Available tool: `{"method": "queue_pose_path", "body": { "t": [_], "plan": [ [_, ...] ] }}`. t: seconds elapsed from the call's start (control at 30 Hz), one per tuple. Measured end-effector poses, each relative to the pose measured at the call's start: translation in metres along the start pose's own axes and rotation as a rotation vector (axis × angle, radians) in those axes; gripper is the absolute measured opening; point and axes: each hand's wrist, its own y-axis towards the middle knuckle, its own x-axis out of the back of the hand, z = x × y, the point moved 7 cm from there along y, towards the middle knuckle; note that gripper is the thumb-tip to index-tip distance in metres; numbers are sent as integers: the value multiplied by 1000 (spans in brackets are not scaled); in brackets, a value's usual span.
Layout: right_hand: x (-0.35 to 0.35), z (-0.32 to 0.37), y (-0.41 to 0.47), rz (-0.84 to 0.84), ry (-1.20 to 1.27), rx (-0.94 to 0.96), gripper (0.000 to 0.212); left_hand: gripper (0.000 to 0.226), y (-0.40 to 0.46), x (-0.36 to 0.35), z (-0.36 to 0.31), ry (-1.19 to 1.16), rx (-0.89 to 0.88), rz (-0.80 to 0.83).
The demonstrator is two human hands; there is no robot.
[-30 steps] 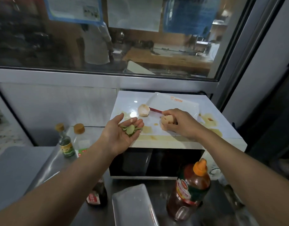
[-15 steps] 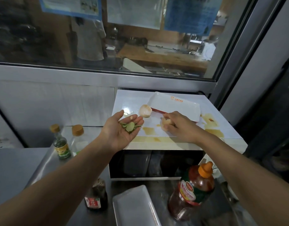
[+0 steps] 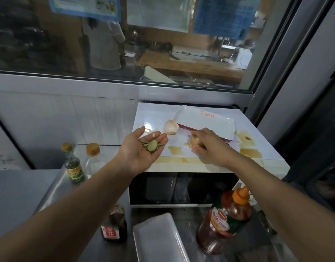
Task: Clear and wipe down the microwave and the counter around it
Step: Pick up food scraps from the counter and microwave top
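Note:
A white microwave (image 3: 210, 165) stands on the steel counter (image 3: 55, 188), its top smeared with yellowish spills (image 3: 177, 148). My left hand (image 3: 144, 150) is held palm up at the microwave's left front corner, carrying green vegetable scraps (image 3: 152, 145) and a small shell chip. My right hand (image 3: 210, 146) rests on the top and pinches a broken eggshell piece (image 3: 194, 141). A second eggshell half (image 3: 171, 126) lies just behind, beside a white tray with a red rim (image 3: 206, 121).
On the counter stand two small bottles with tan caps (image 3: 73, 163) (image 3: 93, 157), a dark sauce bottle (image 3: 113, 224), a big orange-capped sauce bottle (image 3: 227, 218) and a white tray (image 3: 161, 237). A glass window (image 3: 125, 40) lies behind.
My right hand has drawn the eggshell piece slightly left and toward me over the microwave top. The left palm stays up with its scraps and now shows a small shell chip on the fingers.

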Motion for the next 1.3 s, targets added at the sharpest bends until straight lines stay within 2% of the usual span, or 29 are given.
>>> {"method": "queue_pose_path", "body": {
  "t": [0.43, 0.7, 1.07, 1.3],
  "plan": [
    [24, -2, 7, -108, 91, -22, 51, 43, 1, -5, -3, -12, 11, 18],
    [31, 12, 30, -167, 136, 44, 50, 44, 7, -4, -14, -40, 10, 25],
    [8, 44, 79, -157, 236, 106, 47, 45, 24, 5, -33, -61, -3, 18],
    [-14, 43, 84, -91, 191, 125, 51, 45, 35, 15, -38, -72, 13, -20]
  ]
}}
